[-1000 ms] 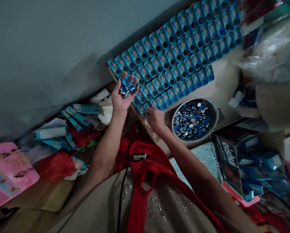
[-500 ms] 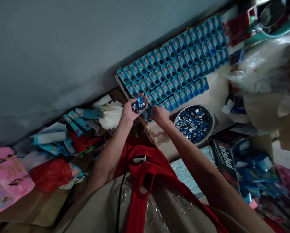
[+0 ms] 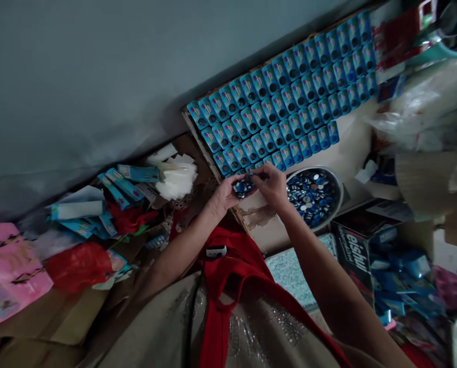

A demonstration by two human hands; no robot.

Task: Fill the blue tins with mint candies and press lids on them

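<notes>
My left hand (image 3: pixel 225 197) is cupped and holds several small round blue-and-silver pieces (image 3: pixel 244 187). Right over that palm, my right hand (image 3: pixel 273 185) has its thumb and fingertips pinched together at the pieces; one seems to be between them, though it is too small to be sure. Beyond both hands lie rows of light-blue packs (image 3: pixel 274 105), many showing a dark round spot at the lower end. A metal bowl (image 3: pixel 341 197) filled with the same kind of round pieces stands to the right of my right hand, partly behind the wrist.
The pack rows cover a pale board (image 3: pixel 351 135) against the grey wall (image 3: pixel 98 76). At left are white papers (image 3: pixel 178 176), blue cartons (image 3: pixel 138 173) and a red plastic bag (image 3: pixel 78 268). A black box (image 3: pixel 353 250) and a speckled light-blue tray (image 3: pixel 293 271) sit at right.
Both hands have come back from the near-left packs and met over the board's front edge. The right hand has moved from the packs to the pieces in my left palm. The view has shifted slightly.
</notes>
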